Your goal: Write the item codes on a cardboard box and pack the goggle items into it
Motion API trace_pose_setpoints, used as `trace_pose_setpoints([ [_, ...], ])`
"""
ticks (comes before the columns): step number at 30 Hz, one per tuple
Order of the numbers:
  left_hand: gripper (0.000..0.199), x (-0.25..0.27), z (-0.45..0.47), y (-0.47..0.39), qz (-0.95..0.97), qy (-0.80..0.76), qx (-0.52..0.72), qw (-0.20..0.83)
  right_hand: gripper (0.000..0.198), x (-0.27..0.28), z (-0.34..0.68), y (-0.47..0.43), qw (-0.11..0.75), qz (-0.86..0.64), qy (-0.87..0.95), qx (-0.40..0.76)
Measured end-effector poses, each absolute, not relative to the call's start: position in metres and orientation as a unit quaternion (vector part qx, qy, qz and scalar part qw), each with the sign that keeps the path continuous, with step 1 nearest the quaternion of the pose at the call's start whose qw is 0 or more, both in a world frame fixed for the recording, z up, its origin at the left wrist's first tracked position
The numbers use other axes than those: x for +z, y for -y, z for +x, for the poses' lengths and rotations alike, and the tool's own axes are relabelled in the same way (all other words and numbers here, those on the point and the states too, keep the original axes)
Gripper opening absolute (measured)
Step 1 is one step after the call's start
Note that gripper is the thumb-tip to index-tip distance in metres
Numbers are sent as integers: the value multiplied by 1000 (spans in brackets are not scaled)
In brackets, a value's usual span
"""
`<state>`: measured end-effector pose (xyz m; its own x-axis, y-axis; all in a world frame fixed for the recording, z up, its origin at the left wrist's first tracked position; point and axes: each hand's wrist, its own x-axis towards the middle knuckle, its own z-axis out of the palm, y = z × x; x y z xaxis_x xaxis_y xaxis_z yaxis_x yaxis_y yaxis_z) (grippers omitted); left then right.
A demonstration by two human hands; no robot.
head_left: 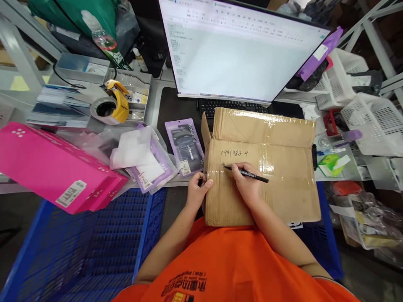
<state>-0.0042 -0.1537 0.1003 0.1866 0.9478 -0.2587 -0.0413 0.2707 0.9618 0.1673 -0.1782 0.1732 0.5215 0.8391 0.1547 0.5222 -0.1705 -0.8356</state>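
Note:
A flattened-looking cardboard box (283,188) with a raised flap leans against my front at the desk edge. My right hand (247,182) is closed around a black marker pen (256,175), its tip on the cardboard. Handwriting reading "0991", some characters and "4" runs above the tip, and a short fresh mark sits at it. My left hand (198,188) grips the box's left edge, thumb on the front face and the other fingers partly hidden behind. Just left of the box lies a purple-edged packet (185,147) with dark contents.
Pink boxes (63,167), plastic-wrapped packets (146,157) and a yellow tape dispenser (118,102) are on the left. Behind the box stand a keyboard (231,106) and a monitor (233,50). White baskets (374,117) are at right; a blue crate (94,235) sits below.

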Motion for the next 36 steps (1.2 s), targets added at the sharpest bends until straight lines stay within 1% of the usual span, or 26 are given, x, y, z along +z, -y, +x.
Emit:
trace_pose_setpoints([
  [2, 38, 100, -5, 153, 454, -500, 397, 622, 31, 174, 169, 178, 461, -752, 442, 163],
  [10, 37, 99, -6, 156, 466, -496, 392, 620, 30, 176, 175, 178, 452, -760, 421, 200],
  [17, 37, 96, -7, 156, 464, -493, 394, 622, 28, 169, 174, 179, 455, -761, 433, 160],
  [20, 36, 95, -7, 156, 466, -494, 394, 620, 28, 167, 175, 180, 463, -766, 409, 176],
  [23, 37, 95, -7, 156, 463, -496, 393, 621, 28, 167, 176, 180, 463, -753, 426, 192],
  [32, 38, 93, -7, 157, 465, -486, 399, 624, 30, 170, 176, 178, 450, -769, 421, 169],
  [36, 36, 92, -7, 157, 465, -485, 403, 621, 27, 169, 177, 179, 464, -768, 410, 165],
])
